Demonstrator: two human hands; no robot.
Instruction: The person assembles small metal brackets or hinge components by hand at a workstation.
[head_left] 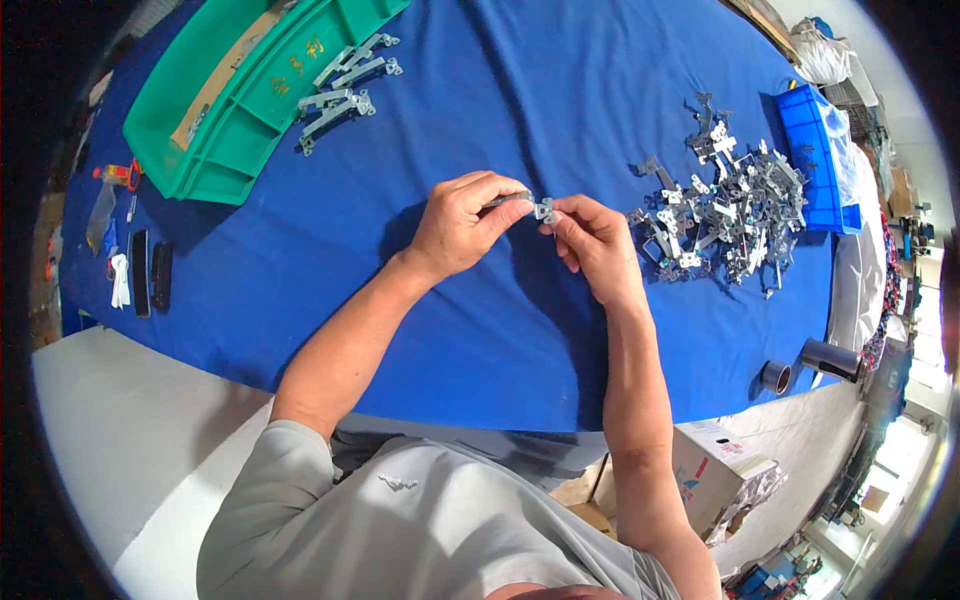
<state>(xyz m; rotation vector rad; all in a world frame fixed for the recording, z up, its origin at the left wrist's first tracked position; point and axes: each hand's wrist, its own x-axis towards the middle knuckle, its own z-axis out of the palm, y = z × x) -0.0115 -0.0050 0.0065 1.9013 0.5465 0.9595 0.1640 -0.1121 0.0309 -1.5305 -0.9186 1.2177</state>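
Note:
Between my two hands, above the blue cloth, is a small metal bracket (544, 211) with a flared, holed end. My left hand (463, 222) pinches its darker bar-shaped part, most of which the fingers hide. On the other side, my right hand (594, 240) has thumb and fingertips closed on the flared end. To the right lies a big loose pile of similar metal brackets (725, 215), silver and dark. Several more silver brackets (345, 90) lie in a group at the upper left, beside the green bin.
A green plastic bin (225, 130) stands at the upper left, a blue crate (812, 160) at the right edge. Dark strips (150, 272) and a white item (120, 282) lie far left. Dark cylinders (830, 360) sit by the right front edge of the blue cloth (480, 350).

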